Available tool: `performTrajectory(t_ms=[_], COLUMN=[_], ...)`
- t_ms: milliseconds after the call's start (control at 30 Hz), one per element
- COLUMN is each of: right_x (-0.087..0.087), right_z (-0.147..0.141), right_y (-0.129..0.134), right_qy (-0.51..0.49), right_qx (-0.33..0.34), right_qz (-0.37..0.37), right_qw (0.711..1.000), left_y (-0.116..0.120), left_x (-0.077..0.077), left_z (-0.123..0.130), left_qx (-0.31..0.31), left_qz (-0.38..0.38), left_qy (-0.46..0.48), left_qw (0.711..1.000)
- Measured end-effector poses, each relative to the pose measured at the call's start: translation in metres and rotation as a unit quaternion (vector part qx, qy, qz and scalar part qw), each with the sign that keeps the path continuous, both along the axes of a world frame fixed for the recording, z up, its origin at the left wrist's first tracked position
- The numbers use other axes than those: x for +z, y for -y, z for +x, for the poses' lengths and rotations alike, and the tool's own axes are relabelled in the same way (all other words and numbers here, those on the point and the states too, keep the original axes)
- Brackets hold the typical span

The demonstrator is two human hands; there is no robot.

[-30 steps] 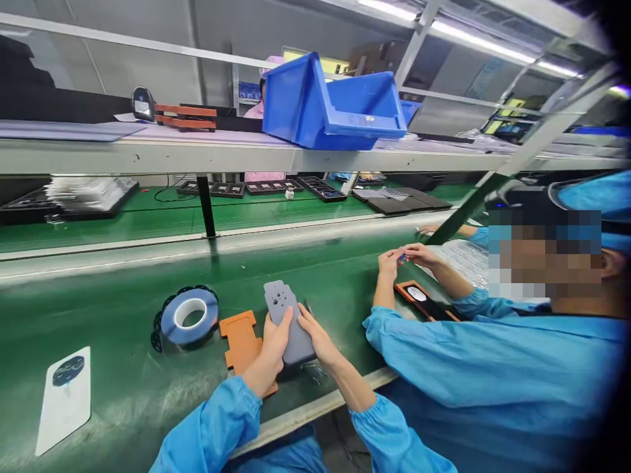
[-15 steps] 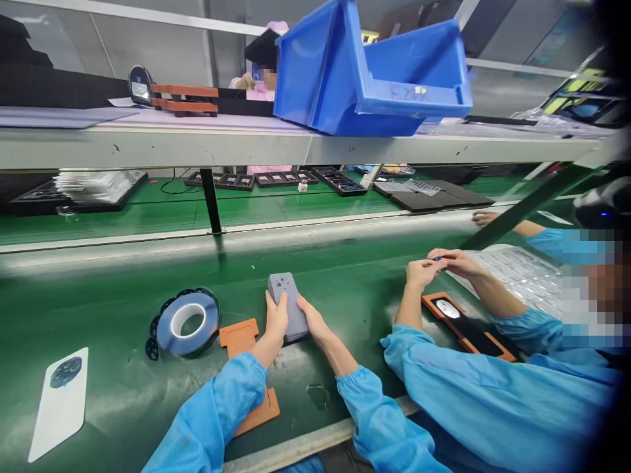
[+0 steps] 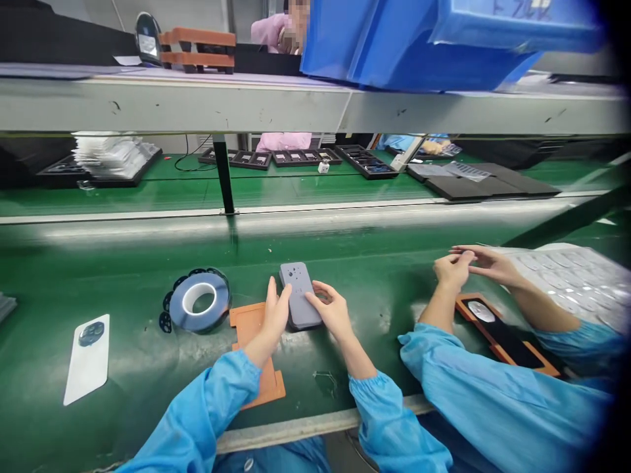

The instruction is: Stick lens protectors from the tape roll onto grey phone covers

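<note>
A stack of grey phone back covers [image 3: 300, 299], with small camera holes at the far end, lies on the green work surface in front of me. My right hand [image 3: 332, 309] grips its right edge, thumb on the top cover and fingers curled at the side. Along the left edge, my left hand [image 3: 277, 315] has its fingers stretched out and thumb apart, the thumb at the stack's side. Partly under my left forearm lies an orange fixture plate [image 3: 249, 322]. Left of that is a roll of blue film [image 3: 180, 305] with dark round pieces along its edge.
A white phone back cover [image 3: 87, 368] lies at the left. On the right, a co-worker's hands [image 3: 456, 269] are above an orange-black fixture [image 3: 507, 341], beside a clear blister tray [image 3: 566, 276]. Overhead runs a shelf [image 3: 172, 105] with a blue bin [image 3: 374, 46].
The view has tilted down and shifted left. My left hand has loosened from the stack, its fingers straightening; my right hand's fingers have bent at the edge. The co-worker's hands have shifted slightly.
</note>
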State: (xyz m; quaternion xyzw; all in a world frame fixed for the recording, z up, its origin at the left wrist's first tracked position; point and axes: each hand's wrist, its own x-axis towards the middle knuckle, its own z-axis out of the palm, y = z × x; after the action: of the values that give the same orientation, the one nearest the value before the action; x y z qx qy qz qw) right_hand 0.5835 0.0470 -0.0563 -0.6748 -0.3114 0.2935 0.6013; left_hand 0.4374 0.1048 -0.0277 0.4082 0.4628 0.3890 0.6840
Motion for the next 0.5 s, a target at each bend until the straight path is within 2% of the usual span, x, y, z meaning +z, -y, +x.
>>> performTrajectory(t_ms=[67,133,233,300,400,500], right_x=[0.002,0.004,0.01,0.02,0.039,0.048], right_z=[0.002,0.005,0.011,0.011,-0.007,-0.053], right_y=[0.002,0.003,0.004,0.01,0.03,0.057], right_qy=[0.032,0.015,-0.046,-0.08,-0.097,-0.074], right_qx=[-0.025,-0.038,-0.059,-0.092,-0.12,-0.05], right_qz=[-0.03,-0.038,-0.019,0.002,0.043,0.045], right_qw=[0.999,0.998,0.997,0.993,0.987,0.995], left_y=[0.007,0.016,0.035,0.052,0.08,0.106], left_x=[0.013,0.025,0.032,0.025,0.004,-0.02], left_z=[-0.034,-0.075,-0.133,-0.163,-0.189,-0.196], left_qx=[-0.014,-0.05,-0.019,0.011,0.019,-0.017], left_qz=[0.052,0.101,0.125,0.145,0.195,0.231], left_qy=[0.022,0.018,-0.053,-0.125,-0.22,-0.27], left_qw=[0.998,0.993,0.99,0.981,0.955,0.935])
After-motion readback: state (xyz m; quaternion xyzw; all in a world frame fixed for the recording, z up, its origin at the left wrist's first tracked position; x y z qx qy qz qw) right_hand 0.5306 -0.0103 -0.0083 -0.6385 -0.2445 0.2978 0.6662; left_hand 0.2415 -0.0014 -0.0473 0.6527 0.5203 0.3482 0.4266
